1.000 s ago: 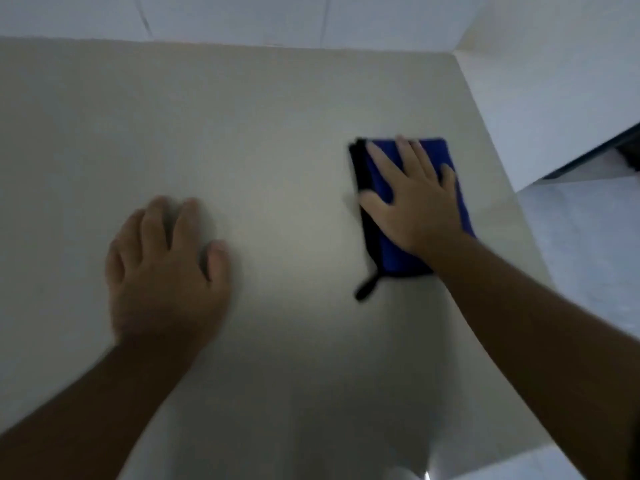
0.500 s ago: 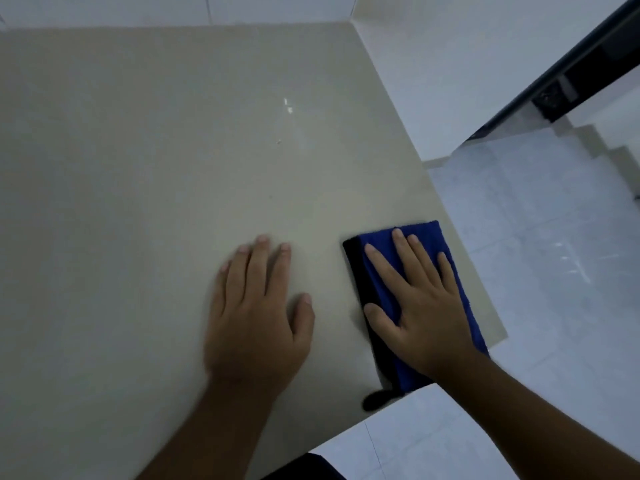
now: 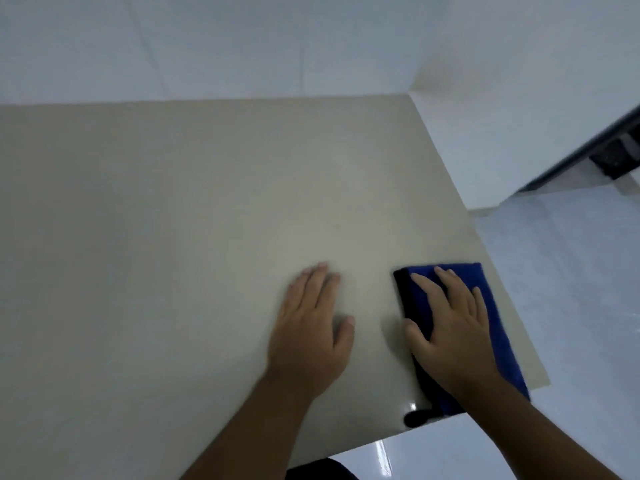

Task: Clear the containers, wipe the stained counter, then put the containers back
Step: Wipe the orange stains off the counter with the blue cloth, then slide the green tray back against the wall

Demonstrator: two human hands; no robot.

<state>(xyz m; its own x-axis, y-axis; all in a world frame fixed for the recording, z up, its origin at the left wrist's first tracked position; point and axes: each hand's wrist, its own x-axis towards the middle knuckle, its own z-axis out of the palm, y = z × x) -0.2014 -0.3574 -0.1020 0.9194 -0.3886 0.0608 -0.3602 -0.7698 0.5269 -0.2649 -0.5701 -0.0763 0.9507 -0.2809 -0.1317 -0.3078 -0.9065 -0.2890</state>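
A beige counter [image 3: 173,254] fills most of the view. A folded blue cloth [image 3: 491,306] with a black edge lies near the counter's front right corner. My right hand [image 3: 450,327] presses flat on the cloth, fingers spread. My left hand [image 3: 311,330] rests flat on the bare counter just left of the cloth, holding nothing. No containers are in view.
White tiled walls [image 3: 242,46] stand behind and to the right of the counter. The counter's right edge and front edge drop to a glossy white floor [image 3: 571,289]. A dark doorway frame [image 3: 588,147] shows at the far right.
The cloth under my right hand slid from the counter's far right area back to its front right corner. My left hand moved right, closer to the cloth. The view tilted up.
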